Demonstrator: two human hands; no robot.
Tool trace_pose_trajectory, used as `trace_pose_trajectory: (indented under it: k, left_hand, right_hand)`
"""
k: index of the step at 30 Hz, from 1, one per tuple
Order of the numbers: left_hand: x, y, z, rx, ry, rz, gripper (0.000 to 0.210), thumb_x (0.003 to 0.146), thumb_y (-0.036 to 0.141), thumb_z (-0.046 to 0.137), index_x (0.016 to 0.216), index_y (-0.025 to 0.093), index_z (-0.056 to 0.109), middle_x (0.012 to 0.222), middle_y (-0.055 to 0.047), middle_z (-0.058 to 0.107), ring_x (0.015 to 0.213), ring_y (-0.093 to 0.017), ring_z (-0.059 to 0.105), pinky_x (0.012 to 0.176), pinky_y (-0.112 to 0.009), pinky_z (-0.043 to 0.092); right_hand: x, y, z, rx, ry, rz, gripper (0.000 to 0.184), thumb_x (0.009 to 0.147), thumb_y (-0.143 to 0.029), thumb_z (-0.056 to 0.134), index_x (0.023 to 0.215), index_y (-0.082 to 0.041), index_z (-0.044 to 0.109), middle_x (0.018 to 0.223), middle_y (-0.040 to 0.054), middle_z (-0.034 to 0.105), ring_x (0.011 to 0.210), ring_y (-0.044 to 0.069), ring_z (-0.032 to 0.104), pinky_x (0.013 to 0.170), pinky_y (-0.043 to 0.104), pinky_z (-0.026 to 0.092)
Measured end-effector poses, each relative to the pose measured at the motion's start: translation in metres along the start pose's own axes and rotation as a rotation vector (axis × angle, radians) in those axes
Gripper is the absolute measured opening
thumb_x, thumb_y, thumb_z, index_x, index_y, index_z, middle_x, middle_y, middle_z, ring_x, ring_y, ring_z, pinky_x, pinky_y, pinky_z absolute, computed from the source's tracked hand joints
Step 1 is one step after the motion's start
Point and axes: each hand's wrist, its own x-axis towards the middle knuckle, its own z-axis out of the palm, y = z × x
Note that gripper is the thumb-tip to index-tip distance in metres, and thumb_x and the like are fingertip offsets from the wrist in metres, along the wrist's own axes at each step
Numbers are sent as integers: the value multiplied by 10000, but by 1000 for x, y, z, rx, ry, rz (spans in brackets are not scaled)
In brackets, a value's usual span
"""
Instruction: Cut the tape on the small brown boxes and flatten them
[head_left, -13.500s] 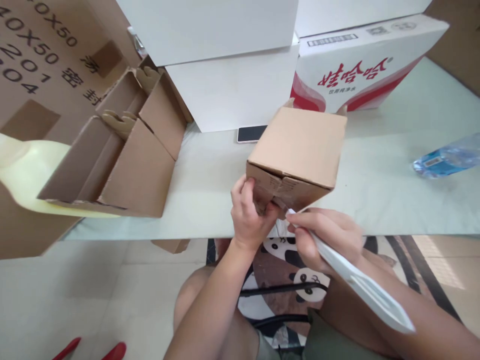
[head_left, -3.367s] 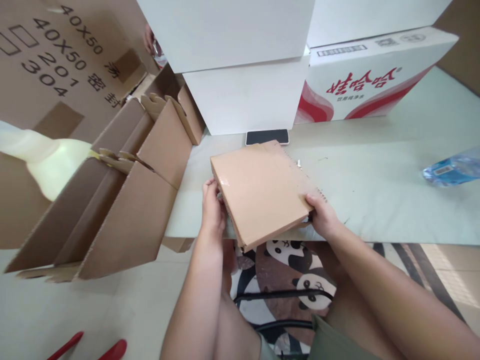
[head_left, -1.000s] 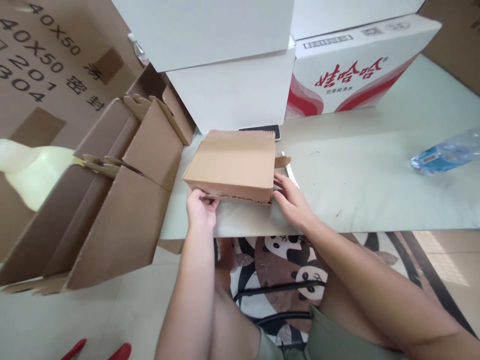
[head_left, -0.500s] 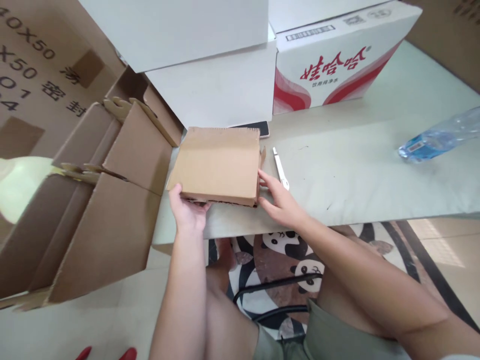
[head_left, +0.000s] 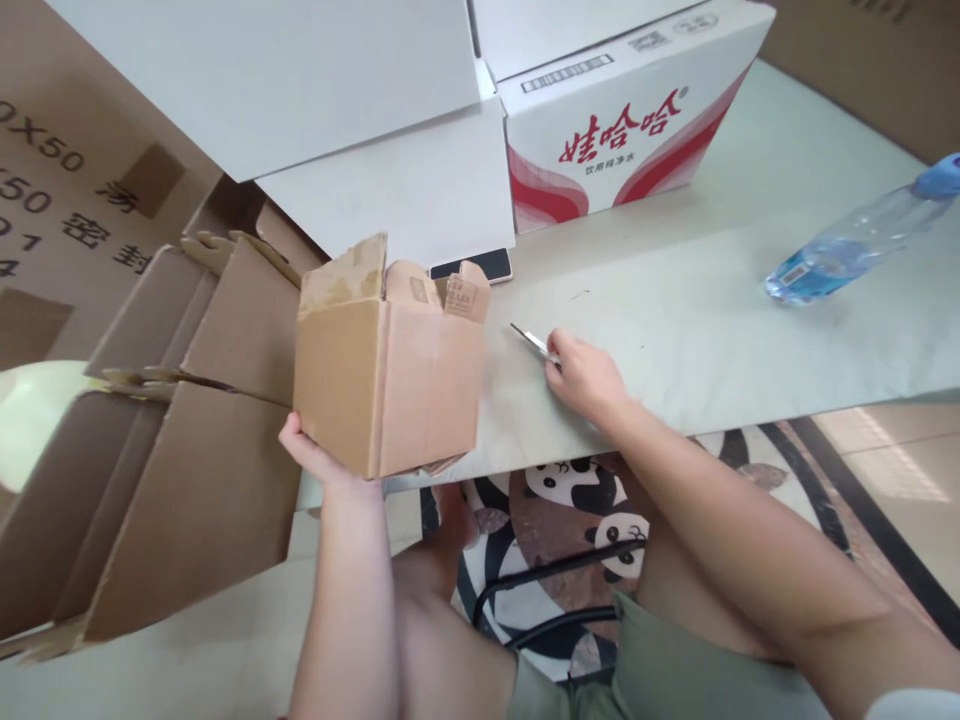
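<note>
A small brown cardboard box (head_left: 431, 385) is tilted up near the table's front edge, its torn flaps standing at the top. My left hand (head_left: 322, 455) grips it from below at the lower left corner; most of the fingers are hidden under the box. To the right, my right hand (head_left: 589, 372) is closed around a white utility knife (head_left: 536, 345). The knife's dark blade tip points up and left toward the box, apart from it.
Behind the box lies a dark phone (head_left: 474, 266), against stacked white cartons (head_left: 397, 180). A white and red carton (head_left: 622, 140) stands at the back. A water bottle (head_left: 840, 250) lies on the right. Large open brown boxes (head_left: 202, 490) crowd the left side.
My right hand has left the box and picked up the utility knife from the table. My left hand has turned the box upright, so its side and flaps now show.
</note>
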Motion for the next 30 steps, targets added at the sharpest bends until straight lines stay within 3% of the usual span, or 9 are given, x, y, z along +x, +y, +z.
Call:
trace_pose_trajectory:
  k: [3,5,7,10,13,20,23,27,30]
  left_hand:
    - [-5,0,6,-144,-20,87,267,710,470,547,728,209,493,815,-20,618,844,-215,565,714,-302,457]
    - [-7,-2,10,-160,-82,111,273,726,478,530,758,206,536,846,-31,628,862,-231,577,725,-318,464]
    - [-8,-4,14,-170,-110,112,289,727,495,515,746,208,533,828,-30,614,834,-233,573,714,-331,465]
    - [-8,-8,18,-189,-91,99,270,729,475,509,708,207,488,766,-9,571,737,-194,538,659,-311,439]
    - [-7,-12,23,-195,-79,71,261,740,461,511,740,200,512,777,-6,588,715,-179,534,631,-295,417]
    - [2,-20,24,-205,-81,84,380,713,470,494,913,171,618,953,-83,695,984,-268,611,715,-306,465]
    - [2,-20,21,-162,-83,83,403,720,492,493,927,173,628,1004,-95,706,1048,-293,618,708,-306,477]
    - [1,-20,18,-132,-100,75,397,733,517,494,905,186,633,1001,-89,707,1042,-287,634,713,-305,506]
    - [0,-20,17,-122,-113,92,379,736,516,486,882,194,623,985,-85,698,1032,-277,637,726,-302,514]
  right_hand:
    - [-16,-2,-16,405,-29,45,389,872,-230,478,1257,-199,527,741,12,599,599,184,492,612,332,391]
    - [-29,-5,-22,626,-70,-53,398,908,-281,449,1296,-209,502,679,-36,510,568,157,452,582,302,373]
    - [-40,-8,-23,703,-111,-177,353,930,-336,448,1245,-211,550,663,-46,467,567,139,433,572,283,360]
    - [-48,-16,-17,662,-171,-305,305,947,-370,454,1136,-192,614,697,-22,531,615,135,486,606,279,380]
    - [-47,-22,-11,629,-195,-322,334,976,-376,408,1136,-183,630,737,4,591,673,152,550,655,290,416]
    - [-41,-26,-9,800,-242,-102,379,1006,-402,352,1185,-192,612,730,-18,547,541,116,514,559,261,412]
    - [-41,-24,-12,739,-148,-56,310,965,-411,443,1063,-198,645,726,-16,554,588,121,501,578,258,382]
    - [-40,-24,-18,602,-20,-32,389,978,-438,375,776,-198,606,642,-7,522,588,129,462,580,275,321]
    - [-39,-25,-20,543,-28,-48,301,947,-412,441,809,-202,608,616,-21,501,571,126,447,572,274,302]
